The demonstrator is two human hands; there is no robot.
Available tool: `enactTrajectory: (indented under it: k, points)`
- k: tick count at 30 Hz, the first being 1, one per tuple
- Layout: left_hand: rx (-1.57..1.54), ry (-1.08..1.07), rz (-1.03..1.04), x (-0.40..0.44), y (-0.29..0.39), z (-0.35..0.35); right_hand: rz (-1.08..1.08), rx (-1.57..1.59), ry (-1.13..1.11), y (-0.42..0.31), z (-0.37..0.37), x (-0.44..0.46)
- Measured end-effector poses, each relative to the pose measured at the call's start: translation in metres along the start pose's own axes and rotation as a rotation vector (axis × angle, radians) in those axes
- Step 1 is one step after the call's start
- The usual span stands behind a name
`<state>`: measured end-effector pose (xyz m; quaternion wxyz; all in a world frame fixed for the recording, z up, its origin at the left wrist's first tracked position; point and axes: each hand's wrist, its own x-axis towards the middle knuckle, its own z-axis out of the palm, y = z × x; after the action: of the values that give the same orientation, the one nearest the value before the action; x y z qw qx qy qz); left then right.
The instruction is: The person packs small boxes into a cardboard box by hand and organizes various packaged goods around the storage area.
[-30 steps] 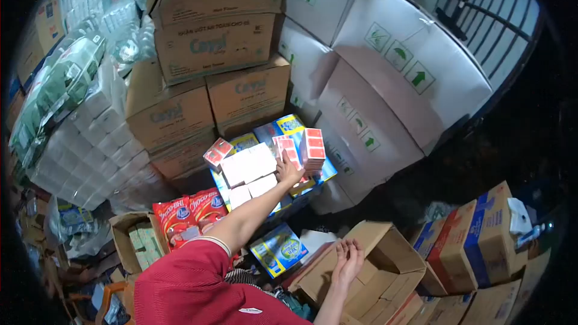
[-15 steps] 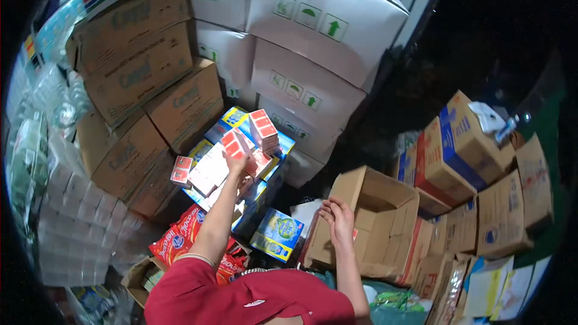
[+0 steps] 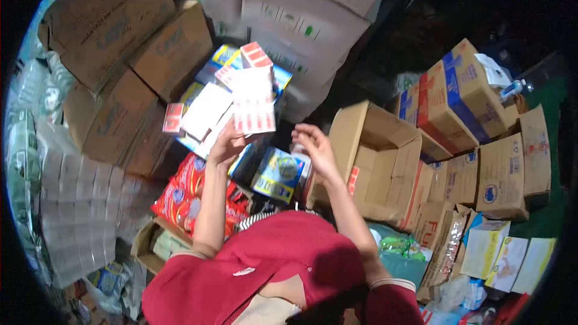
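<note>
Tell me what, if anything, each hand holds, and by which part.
Left hand: red-and-white pack, by its near left corner. Right hand: nothing visible.

Shirt (image 3: 265, 243): dark red, fine textured knit look, short sleeves, loose cut. Left cuff (image 3: 188, 254) and right cuff (image 3: 394, 282) both edged with a pale band. Logo (image 3: 244, 271) on chest: small, white, elongated, too small to read. Tiny pale dot (image 3: 309, 269) across from it, maybe a button, can't tell. Neckline open at the front, cream patch (image 3: 265, 312) just inside, looks like cloth. Forearms bare below the cuffs, both hands bare too
</note>
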<state>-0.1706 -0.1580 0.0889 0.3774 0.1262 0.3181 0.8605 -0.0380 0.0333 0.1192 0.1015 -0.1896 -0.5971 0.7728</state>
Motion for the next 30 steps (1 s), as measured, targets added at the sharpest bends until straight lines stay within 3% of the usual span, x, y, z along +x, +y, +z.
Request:
enactTrajectory:
  k: [3,12,14,16,19,20,23,30]
  points:
    - [0.044,-0.149,-0.07,-0.002,-0.006,0.034,0.024,-0.026,0.015,-0.005,-0.003,-0.003]
    - [-0.021,-0.214,-0.27,0.003,-0.034,0.086,-0.012,0.22,-0.016,-0.029,-0.025,-0.033]
    - [-0.038,-0.281,-0.28,0.006,-0.041,0.085,-0.046,0.143,0.038,-0.029,-0.029,-0.036]
    - [0.038,-0.192,-0.297,0.01,-0.055,0.078,-0.077,0.102,0.158,-0.029,-0.025,-0.042]
    - [-0.07,-0.092,-0.328,0.016,-0.066,0.079,-0.311,-0.475,0.212,-0.018,-0.029,-0.042]
    - [-0.143,-0.061,-0.34,0.017,-0.07,0.08,-0.271,-0.421,0.226,-0.035,-0.016,-0.05]
    - [-0.278,-0.056,-0.24,0.021,-0.082,0.088,-0.274,-0.705,0.283,-0.048,-0.004,-0.054]
    - [-0.374,-0.086,-0.187,0.022,-0.08,0.095,-0.341,-0.749,0.302,-0.04,-0.004,-0.049]
